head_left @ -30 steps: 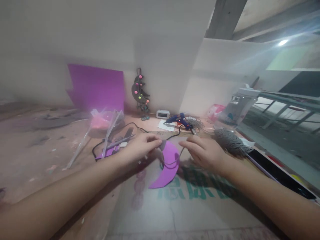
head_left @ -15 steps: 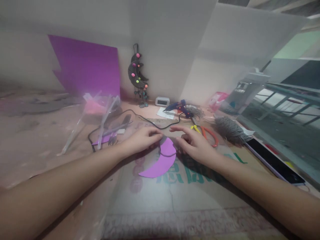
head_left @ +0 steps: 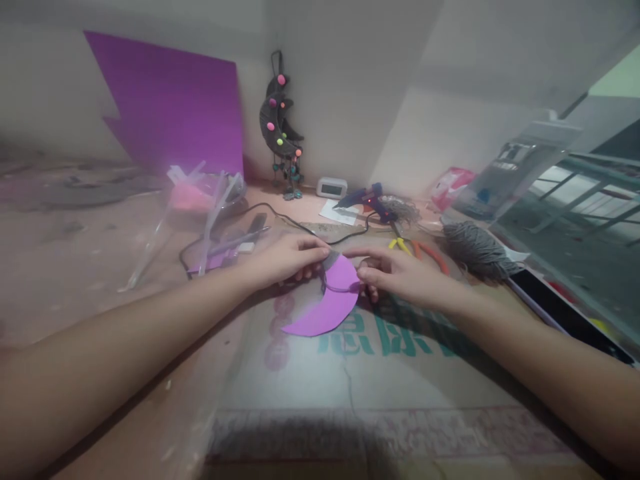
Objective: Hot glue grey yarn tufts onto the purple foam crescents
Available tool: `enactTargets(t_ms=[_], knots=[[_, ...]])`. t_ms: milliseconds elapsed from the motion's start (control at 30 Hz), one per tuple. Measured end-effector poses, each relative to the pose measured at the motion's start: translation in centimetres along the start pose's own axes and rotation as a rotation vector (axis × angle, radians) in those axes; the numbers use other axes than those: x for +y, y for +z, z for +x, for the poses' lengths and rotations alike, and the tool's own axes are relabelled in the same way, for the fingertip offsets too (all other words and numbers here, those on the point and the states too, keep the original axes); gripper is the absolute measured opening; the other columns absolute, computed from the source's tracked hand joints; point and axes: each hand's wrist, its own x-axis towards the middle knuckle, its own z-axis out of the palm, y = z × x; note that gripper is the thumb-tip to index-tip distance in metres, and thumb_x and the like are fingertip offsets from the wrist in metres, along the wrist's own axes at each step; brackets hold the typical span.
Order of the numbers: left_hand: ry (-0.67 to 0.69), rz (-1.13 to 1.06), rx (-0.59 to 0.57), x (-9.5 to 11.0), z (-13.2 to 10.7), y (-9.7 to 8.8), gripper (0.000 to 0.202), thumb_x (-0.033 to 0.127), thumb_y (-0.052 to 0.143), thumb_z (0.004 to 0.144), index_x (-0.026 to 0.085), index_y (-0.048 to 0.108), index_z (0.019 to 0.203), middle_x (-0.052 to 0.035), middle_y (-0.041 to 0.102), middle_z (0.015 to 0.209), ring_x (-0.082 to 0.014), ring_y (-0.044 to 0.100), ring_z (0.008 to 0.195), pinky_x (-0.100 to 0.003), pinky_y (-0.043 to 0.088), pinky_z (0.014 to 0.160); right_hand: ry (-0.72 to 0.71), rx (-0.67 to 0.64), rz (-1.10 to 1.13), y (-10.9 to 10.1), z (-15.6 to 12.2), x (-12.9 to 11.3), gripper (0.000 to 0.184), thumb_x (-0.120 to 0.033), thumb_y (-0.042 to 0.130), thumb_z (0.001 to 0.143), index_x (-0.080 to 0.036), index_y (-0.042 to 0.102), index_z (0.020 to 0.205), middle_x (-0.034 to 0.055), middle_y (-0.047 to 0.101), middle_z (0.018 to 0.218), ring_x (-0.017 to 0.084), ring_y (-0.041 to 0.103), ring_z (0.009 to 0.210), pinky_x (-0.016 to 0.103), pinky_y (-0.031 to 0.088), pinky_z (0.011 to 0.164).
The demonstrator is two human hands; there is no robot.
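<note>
1. Left hand: fingertips closed in a pinch on the upper tip of the purple foam crescent
2. Right hand: forefinger extended toward the same tip, other fingers loosely curled, thumb at the crescent's right edge, where a grey yarn strand crosses the foam; whether it grips the strand cannot be told
3. Crescent: lying flat between the two hands on a cardboard sheet with green print, itself on the worktop
4. Just beyond the right hand: a hand tool with orange and yellow handles, and a grey yarn bundle
5. Beyond both hands: black cable, blue glue gun, small white clock
6. Against the wall: purple foam sheet, leaning, and a dark moon ornament dotted with coloured pompoms
</note>
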Motion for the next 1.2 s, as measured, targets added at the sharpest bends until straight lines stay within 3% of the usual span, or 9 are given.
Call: enactTargets(t_ms=[100, 233, 367, 533, 833, 1067, 1200], knots=[[-0.004, 0.007, -0.011, 0.0, -0.1, 0.0, 0.028, 0.044, 0.056, 0.082, 0.017, 0.064, 0.089, 0.0013, 0.054, 0.057, -0.0059, 0.041, 0.038, -0.016, 0.026, 0.034, -0.013, 0.014, -0.206, -1.1, 0.1, -0.1, 0.028, -0.040, 0.055, 0.084, -0.017, 0.065, 0.096, 0.0001, 0.063, 0.070, 0.011, 0.056, 0.059, 0.021, 0.044, 0.052], [-0.006, 0.033, -0.028, 0.1, -0.1, 0.1, 0.028, 0.045, 0.058, 0.081, 0.017, 0.064, 0.083, 0.0013, 0.053, 0.056, -0.0059, 0.040, 0.038, -0.017, 0.027, 0.035, 0.013, 0.129, -0.280, -1.7, 0.2, 0.2, 0.020, -0.036, 0.057, 0.082, -0.017, 0.064, 0.079, -0.0015, 0.061, 0.063, 0.010, 0.052, 0.053, 0.021, 0.040, 0.051], [-0.004, 0.096, -0.046, 0.2, -0.1, 0.1, 0.029, 0.045, 0.056, 0.081, 0.017, 0.065, 0.087, 0.0015, 0.052, 0.057, -0.0063, 0.042, 0.040, -0.016, 0.027, 0.034, 0.000, 0.273, -0.350, -1.1, 0.5, 0.7, 0.019, -0.033, 0.057, 0.082, -0.017, 0.066, 0.079, -0.0007, 0.063, 0.064, 0.010, 0.052, 0.053, 0.021, 0.037, 0.050], [-0.013, 0.204, -0.087, 0.4, -0.2, -0.1, 0.034, 0.046, 0.054, 0.083, 0.018, 0.065, 0.096, 0.0009, 0.053, 0.060, -0.0069, 0.043, 0.042, -0.016, 0.028, 0.034, -0.124, 0.428, -0.464, 0.0, 0.8, 1.4, 0.020, -0.033, 0.057, 0.084, -0.018, 0.068, 0.079, 0.0012, 0.066, 0.068, 0.013, 0.056, 0.060, 0.023, 0.040, 0.054], [-0.042, 0.235, -0.127, 0.6, -0.5, -0.1, 0.038, 0.051, 0.053, 0.082, 0.018, 0.065, 0.096, 0.0009, 0.053, 0.060, -0.0078, 0.043, 0.045, -0.017, 0.030, 0.036, -0.200, 0.460, -0.538, 0.3, 1.1, 2.0, 0.016, -0.027, 0.057, 0.085, -0.018, 0.068, 0.080, 0.0023, 0.069, 0.078, 0.015, 0.060, 0.072, 0.025, 0.042, 0.063], [0.069, 0.241, -0.165, 0.6, -0.6, -0.1, 0.035, 0.047, 0.054, 0.083, 0.015, 0.066, 0.090, 0.0011, 0.052, 0.058, -0.0076, 0.043, 0.046, -0.018, 0.031, 0.040, -0.272, 0.484, -0.553, 0.2, 1.1, 2.3, 0.015, -0.026, 0.057, 0.086, -0.018, 0.067, 0.081, 0.0021, 0.069, 0.079, 0.014, 0.059, 0.072, 0.025, 0.042, 0.064], [0.050, 0.249, -0.189, 0.5, -0.6, -0.1, 0.037, 0.049, 0.052, 0.084, 0.016, 0.066, 0.093, -0.0002, 0.055, 0.063, -0.0079, 0.044, 0.046, -0.019, 0.031, 0.039, -0.301, 0.495, -0.564, 0.2, 1.1, 2.2, 0.014, -0.026, 0.056, 0.087, -0.017, 0.067, 0.082, 0.0026, 0.069, 0.080, 0.015, 0.060, 0.073, 0.025, 0.043, 0.066]])
